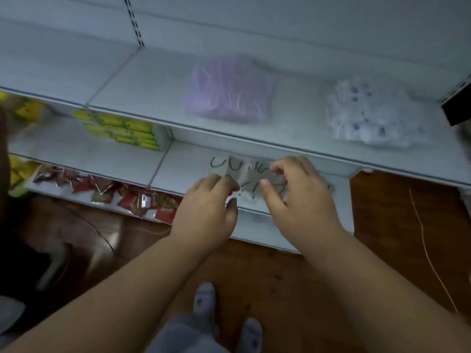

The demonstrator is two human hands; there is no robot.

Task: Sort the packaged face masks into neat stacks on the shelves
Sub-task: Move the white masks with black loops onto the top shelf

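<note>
On the second shelf (188, 161) lie packaged white face masks with black ear loops (244, 174), in clear wrappers. My left hand (209, 207) grips their left end with curled fingers. My right hand (300, 192) pinches the packs from the right, thumb and fingers bent over them. The upper shelf (153, 80) carries a stack of purple packaged masks (229, 90) in the middle and a pile of white masks with blue print (369, 115) to the right. The picture is blurred, so the number of packs in my hands is unclear.
Yellow-green packets (125, 131) are stacked on the second shelf at the left. Red sachets (114, 194) lie loose on the lowest shelf. A dark object (457, 108) juts in at the right edge. Below are the wooden floor (293, 289) and my feet in grey slippers (204, 299).
</note>
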